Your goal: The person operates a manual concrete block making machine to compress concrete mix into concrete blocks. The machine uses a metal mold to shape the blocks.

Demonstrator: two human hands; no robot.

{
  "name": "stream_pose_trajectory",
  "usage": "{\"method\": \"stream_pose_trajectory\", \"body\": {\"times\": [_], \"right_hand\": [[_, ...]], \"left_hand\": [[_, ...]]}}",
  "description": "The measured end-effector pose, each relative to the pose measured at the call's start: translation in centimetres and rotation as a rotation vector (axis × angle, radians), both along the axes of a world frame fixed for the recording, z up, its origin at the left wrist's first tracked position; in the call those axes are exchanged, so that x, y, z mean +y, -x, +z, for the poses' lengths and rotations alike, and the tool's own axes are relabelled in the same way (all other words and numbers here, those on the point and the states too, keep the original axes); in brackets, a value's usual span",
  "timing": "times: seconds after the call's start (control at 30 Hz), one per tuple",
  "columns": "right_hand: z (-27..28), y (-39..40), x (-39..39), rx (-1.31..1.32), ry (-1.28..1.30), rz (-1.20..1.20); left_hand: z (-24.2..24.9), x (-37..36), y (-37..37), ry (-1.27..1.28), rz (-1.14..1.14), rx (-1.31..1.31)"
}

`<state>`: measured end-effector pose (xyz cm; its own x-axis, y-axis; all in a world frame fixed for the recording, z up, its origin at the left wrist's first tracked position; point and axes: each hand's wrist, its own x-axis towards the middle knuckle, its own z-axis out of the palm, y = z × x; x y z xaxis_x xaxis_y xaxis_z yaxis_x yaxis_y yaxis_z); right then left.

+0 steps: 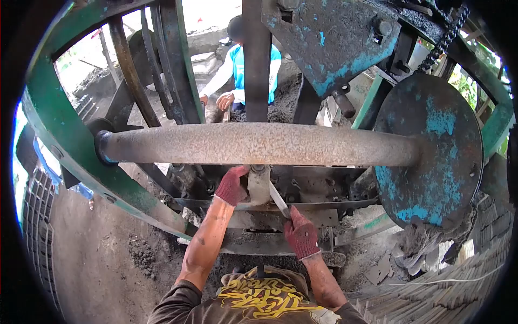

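**Both gloved hands at the machine's middle, under the rusty roller**

Leftmost, a stack of ridged grey tiles (36, 227) runs down the edge, beside bare dusty ground with a small heap of dark grit (141, 254). A green steel frame (65, 135) curves from top left down toward the centre. Across the middle lies a long rusty roller (259, 144), level, running from the frame to a round blue-green disc (431, 151) on the right.

Just under the roller, the left hand (232, 185), in a red glove, reaches up and grips the side of a short upright metal post (259, 186); its fingers are curled against the post. Right of it, the right hand (301, 235), also in a red glove, is closed around the handle of a flat metal blade (279, 198), whose tip slants up-left to touch the base of the post.

Behind the roller, another person in a blue and white shirt (236, 67) bends over dark material, both hands low.

At lower right, more grey tiles (431, 291) lie stacked in rows.
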<state>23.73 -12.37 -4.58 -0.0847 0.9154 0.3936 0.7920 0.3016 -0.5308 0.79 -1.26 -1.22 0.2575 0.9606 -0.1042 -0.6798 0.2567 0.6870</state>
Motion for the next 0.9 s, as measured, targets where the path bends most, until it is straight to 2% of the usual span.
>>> {"method": "stream_pose_trajectory", "body": {"times": [0.1, 0.13, 0.27, 0.33, 0.37, 0.43, 0.47, 0.5, 0.53, 0.57, 0.67, 0.77, 0.83, 0.87, 0.9], "right_hand": [[0.6, -0.5, 0.1, -0.036, 0.050, 0.026], [0.6, -0.5, 0.3, -0.002, 0.046, 0.027], [0.1, 1.3, -0.8, 0.094, 0.043, -0.046], [-0.2, 0.8, -0.1, 0.117, 0.019, -0.006], [-0.4, 0.5, 0.0, 0.143, 0.001, 0.033], [0.2, -1.4, 1.4, 0.178, 0.017, 0.081], [0.8, -2.5, 2.5, 0.207, 0.031, 0.139], [2.2, -3.3, 3.5, 0.207, 0.029, 0.137], [4.2, -4.0, 4.3, 0.132, 0.143, 0.133], [5.4, -4.6, 5.0, 0.057, 0.258, 0.130], [3.8, -6.7, 8.3, 0.098, 0.166, 0.270], [3.1, -7.3, 9.7, 0.100, 0.187, 0.309], [4.1, -6.9, 8.9, 0.090, 0.193, 0.302], [4.2, -6.7, 8.3, 0.066, 0.193, 0.274], [4.1, -6.4, 7.3, 0.045, 0.197, 0.247]], "left_hand": [[-0.5, 0.0, 0.1, 0.036, 0.020, 0.018], [-1.7, 0.4, 0.5, -0.117, 0.024, 0.125], [-3.5, 1.4, 1.2, -0.303, 0.038, 0.232], [-4.7, 1.7, 2.1, -0.868, 0.389, 1.391], [-6.3, 2.5, 2.6, -0.871, 0.382, 1.392], [-10.1, 4.5, 3.2, -0.490, 0.349, 0.715], [-10.5, 4.9, 3.5, -0.492, 0.346, 0.714], [-10.8, 5.3, 3.7, -0.273, 0.287, 0.396], [-10.9, 5.4, 3.7, -0.051, 0.221, 0.079], [-10.7, 5.4, 3.6, -0.050, 0.221, 0.082], [-9.3, 4.5, 3.0, -0.052, 0.196, 0.183], [-8.9, 3.6, 2.6, -0.045, 0.181, 0.254], [-7.9, 2.7, 2.0, -0.326, 0.248, 0.494], [-7.1, 2.4, 1.9, -0.336, 0.253, 0.496], [-3.8, 0.5, 1.1, -0.656, 0.341, 0.974]]}}
